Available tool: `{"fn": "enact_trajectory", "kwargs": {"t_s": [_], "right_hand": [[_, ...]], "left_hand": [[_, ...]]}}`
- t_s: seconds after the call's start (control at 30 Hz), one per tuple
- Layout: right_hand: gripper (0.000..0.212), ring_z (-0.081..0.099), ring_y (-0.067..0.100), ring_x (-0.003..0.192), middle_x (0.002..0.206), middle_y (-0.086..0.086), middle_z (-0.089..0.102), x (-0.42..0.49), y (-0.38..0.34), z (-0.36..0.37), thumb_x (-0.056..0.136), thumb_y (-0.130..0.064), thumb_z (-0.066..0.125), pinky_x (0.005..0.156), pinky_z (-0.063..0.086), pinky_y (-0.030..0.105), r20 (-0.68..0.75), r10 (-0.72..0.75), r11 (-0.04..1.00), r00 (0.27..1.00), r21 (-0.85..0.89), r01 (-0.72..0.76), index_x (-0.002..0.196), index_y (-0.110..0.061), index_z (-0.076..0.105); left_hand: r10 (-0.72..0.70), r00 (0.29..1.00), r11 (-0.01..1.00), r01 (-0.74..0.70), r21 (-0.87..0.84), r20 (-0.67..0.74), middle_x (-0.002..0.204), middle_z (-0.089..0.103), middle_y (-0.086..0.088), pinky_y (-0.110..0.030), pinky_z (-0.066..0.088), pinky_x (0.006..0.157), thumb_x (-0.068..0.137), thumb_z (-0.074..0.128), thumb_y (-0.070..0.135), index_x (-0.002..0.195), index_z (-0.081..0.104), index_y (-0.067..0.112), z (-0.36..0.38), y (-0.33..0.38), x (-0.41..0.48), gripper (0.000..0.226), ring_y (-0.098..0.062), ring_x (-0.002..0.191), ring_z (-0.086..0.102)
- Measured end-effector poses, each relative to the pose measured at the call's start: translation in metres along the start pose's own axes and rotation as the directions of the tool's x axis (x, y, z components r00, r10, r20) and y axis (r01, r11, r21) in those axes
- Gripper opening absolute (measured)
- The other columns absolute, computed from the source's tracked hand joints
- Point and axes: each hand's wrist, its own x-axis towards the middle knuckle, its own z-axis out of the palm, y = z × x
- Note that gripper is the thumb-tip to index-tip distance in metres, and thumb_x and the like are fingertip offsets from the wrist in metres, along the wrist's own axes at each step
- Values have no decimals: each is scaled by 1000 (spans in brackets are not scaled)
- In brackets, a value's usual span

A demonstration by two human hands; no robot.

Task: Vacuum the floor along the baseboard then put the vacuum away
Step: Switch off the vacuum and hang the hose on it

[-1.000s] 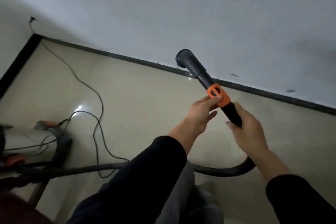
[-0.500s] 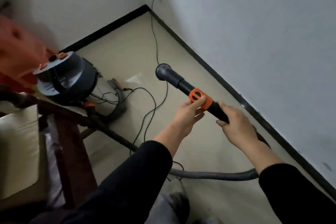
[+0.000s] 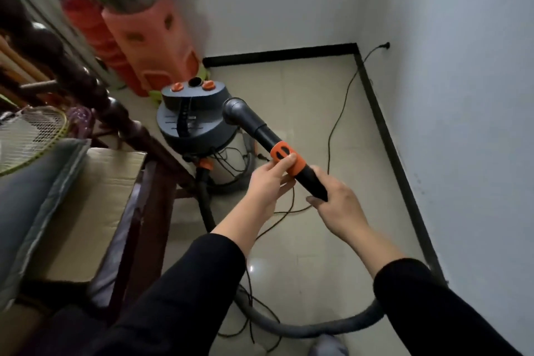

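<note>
I hold a black vacuum wand [image 3: 261, 131] in the air with both hands, its round grey nozzle [image 3: 234, 111] pointing up and left. My left hand [image 3: 267, 182] pinches the orange collar [image 3: 286, 157] of the wand, thumb on top. My right hand [image 3: 336, 204] grips the wand's black handle just below. The grey hose [image 3: 303, 329] loops down behind my arms to the canister vacuum [image 3: 195, 124], a grey-lidded drum with orange knobs that stands on the floor ahead. A black baseboard [image 3: 387, 136] runs along the white wall at right.
A black power cord [image 3: 338, 121] runs across the beige floor to a plug in the right wall. Orange plastic stools [image 3: 150, 40] stand stacked behind the vacuum. A dark wooden frame [image 3: 144, 191] with a grey cushion and a badminton racket fills the left side.
My view has swung left from the wall to the room's corner, bringing the canister vacuum, stools and furniture into sight. Both hands keep the same hold on the wand.
</note>
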Motion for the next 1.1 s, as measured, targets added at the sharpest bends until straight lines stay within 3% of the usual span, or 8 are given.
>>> {"fn": "enact_trajectory", "kwargs": {"t_s": [0.1,0.13,0.3,0.47,0.63,0.83,0.97,1.1], "right_hand": [[56,55,19,92,98,-7,59,43,-8,-31,85,-18,65,79,48,38,44,-107,994,993,-11,107,130,-41,40],[56,55,20,92,98,-7,59,57,-12,-42,86,-18,65,78,48,38,37,-135,991,990,-15,135,130,-41,40],[54,55,21,92,95,-6,58,127,-49,-85,84,-15,63,81,48,43,-44,-279,960,959,15,280,127,-39,42],[57,54,23,97,102,-3,60,194,-83,-105,82,-14,64,87,47,50,-6,-413,910,911,-48,412,131,-35,43],[62,52,26,107,119,1,59,246,-116,-116,84,-8,64,92,43,47,94,-561,762,822,-329,558,139,-26,41],[65,57,31,106,119,4,62,314,-128,-89,76,1,66,90,44,46,169,-664,597,728,-466,653,136,-18,49],[62,57,28,107,118,1,63,350,-117,-54,78,-4,68,91,43,45,245,-628,578,738,-488,654,134,-21,50],[59,50,22,118,125,-5,58,375,-107,-14,85,-16,64,100,34,43,392,-474,610,788,-499,615,139,-28,42]], "left_hand": [[72,995,996,-75,-42,-68,63,65,8,-35,52,95,87,70,25,93,64,11,21,37,12,16,-13,75,65],[103,991,992,-108,-61,-88,63,65,7,-35,53,94,87,70,24,91,64,11,29,53,14,14,-14,75,65],[235,955,966,-251,-69,-180,107,71,-13,-34,53,94,83,74,29,110,65,10,51,129,25,35,-21,99,70],[292,924,922,-340,-186,-246,106,69,-9,-33,54,93,86,70,24,107,62,13,45,181,38,25,-19,97,70],[292,896,818,-415,-399,-334,108,67,-10,-30,55,87,90,66,19,122,55,7,30,200,58,35,-19,94,69],[131,889,652,-410,-637,-439,114,66,-13,-26,54,80,91,65,16,99,60,13,20,209,101,10,-17,94,67],[5,869,626,-388,-676,-494,116,65,-15,-29,53,86,91,65,15,97,60,13,2,205,139,8,-19,98,65],[-108,832,626,-368,-688,-544,103,66,-12,-31,52,87,89,65,9,91,60,12,-21,195,173,6,-22,97,65]]}}
